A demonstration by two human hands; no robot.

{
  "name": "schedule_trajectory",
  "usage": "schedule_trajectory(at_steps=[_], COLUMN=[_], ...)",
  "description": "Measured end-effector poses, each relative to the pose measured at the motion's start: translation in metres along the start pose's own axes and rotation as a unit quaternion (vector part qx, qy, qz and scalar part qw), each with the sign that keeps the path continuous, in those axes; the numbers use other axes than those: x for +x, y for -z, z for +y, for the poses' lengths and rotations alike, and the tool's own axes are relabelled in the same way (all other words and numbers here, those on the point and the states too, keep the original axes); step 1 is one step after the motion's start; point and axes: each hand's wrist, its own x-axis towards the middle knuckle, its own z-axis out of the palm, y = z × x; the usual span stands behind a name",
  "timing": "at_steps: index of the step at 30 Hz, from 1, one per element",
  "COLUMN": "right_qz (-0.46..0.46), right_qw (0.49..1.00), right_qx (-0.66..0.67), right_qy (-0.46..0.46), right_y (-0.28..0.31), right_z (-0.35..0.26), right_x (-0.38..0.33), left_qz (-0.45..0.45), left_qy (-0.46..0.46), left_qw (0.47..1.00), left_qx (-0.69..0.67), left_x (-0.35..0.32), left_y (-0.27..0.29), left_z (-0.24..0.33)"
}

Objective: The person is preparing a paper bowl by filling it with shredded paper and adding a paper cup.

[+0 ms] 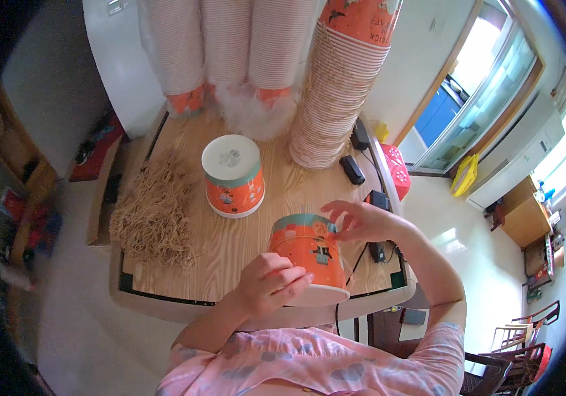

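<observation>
In left hand (268, 280), tapered paper bucket (304, 254)

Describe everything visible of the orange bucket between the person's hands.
The orange bucket looks like coated paper, with dark and grey printed figures, a teal band at its narrower end and a pale rim at its wider end. A thin line, perhaps cord, crosses its side below the band. It tilts over the near edge of the wood-grain table, rim toward the person. The left hand holds its side near the rim; the right hand's fingers are at its upper right. Its inside is hidden.
</observation>
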Motion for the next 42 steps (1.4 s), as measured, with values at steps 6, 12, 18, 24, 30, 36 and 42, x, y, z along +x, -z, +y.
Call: schedule_trajectory(at_steps=[6,12,18,24,30,36,42], right_qz=[0.011,0.093,0.109,0.141,0.19,0.426,0.578], right_qw=[0.998,0.991,0.994,0.985,0.979,0.883,0.664], right_qx=[0.044,0.091,0.012,-0.098,-0.077,-0.159,-0.419], right_qy=[-0.038,-0.018,-0.011,0.0,0.001,0.119,0.222], right_y=[0.003,0.039,0.029,0.008,0.007,0.051,0.185], right_z=[-0.013,-0.046,-0.06,-0.064,-0.066,-0.092,-0.154], right_x=[0.001,-0.026,-0.029,-0.021,-0.029,-0.069,-0.099], left_qz=[-0.041,0.026,0.008,-0.038,-0.043,0.073,-0.015], left_qy=[0.004,0.036,0.035,0.031,0.041,0.085,0.191], left_qw=[0.999,0.996,0.999,0.998,0.997,0.987,0.98], left_qx=[-0.011,0.078,0.038,0.047,0.058,0.114,0.043], left_x=[0.002,0.001,0.022,0.02,0.021,0.023,-0.028], left_y=[0.007,0.003,0.005,0.001,0.004,-0.005,-0.043], left_z=[0.003,-0.008,-0.02,-0.018,-0.006,0.007,-0.005])
